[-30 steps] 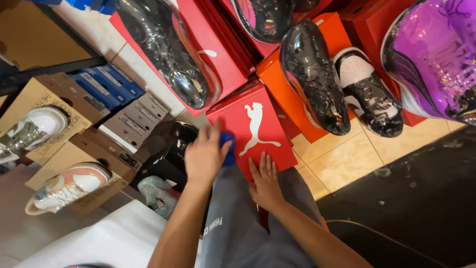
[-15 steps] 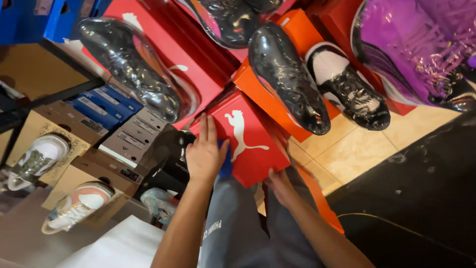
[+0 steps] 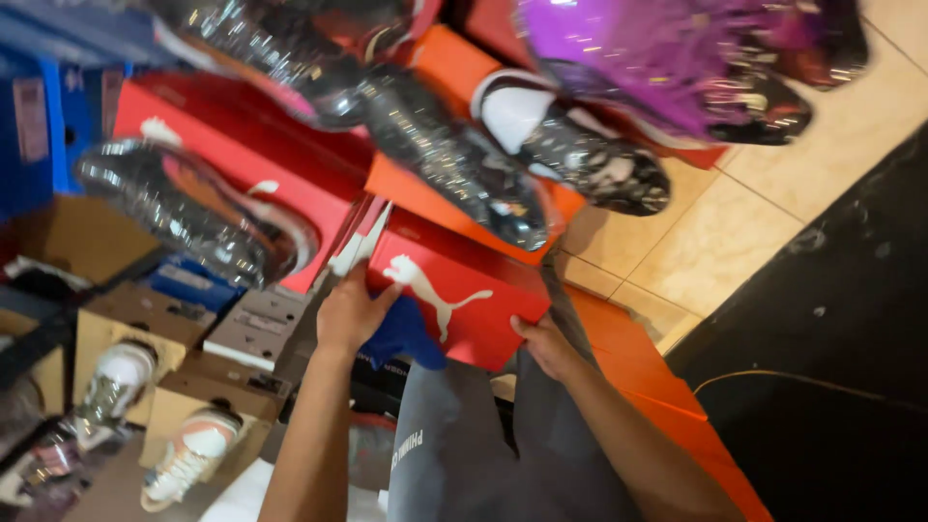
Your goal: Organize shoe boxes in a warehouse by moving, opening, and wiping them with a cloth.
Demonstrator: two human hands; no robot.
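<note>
A red shoe box (image 3: pixel 464 290) with a white animal logo on its lid rests against my grey-trousered leg (image 3: pixel 454 454). My left hand (image 3: pixel 350 311) grips its left end and also presses a blue cloth (image 3: pixel 404 333) against it. My right hand (image 3: pixel 546 346) holds the box's lower right corner, fingers curled under the edge. Both forearms reach up from the bottom of the view.
Plastic-wrapped shoes sit on stacked red and orange boxes: a dark one (image 3: pixel 454 164), a black-and-white one (image 3: pixel 580 155), a purple one (image 3: pixel 657 58), a silver one (image 3: pixel 184 213). Brown boxes with white sneakers (image 3: pixel 188 454) stand at left. An orange lid (image 3: pixel 657 387), tiled floor, black mat at right.
The view has swung left and the box now lies more level. My right hand has slid from beneath the box to grip its lower right corner. My left hand stays on the left end.
</note>
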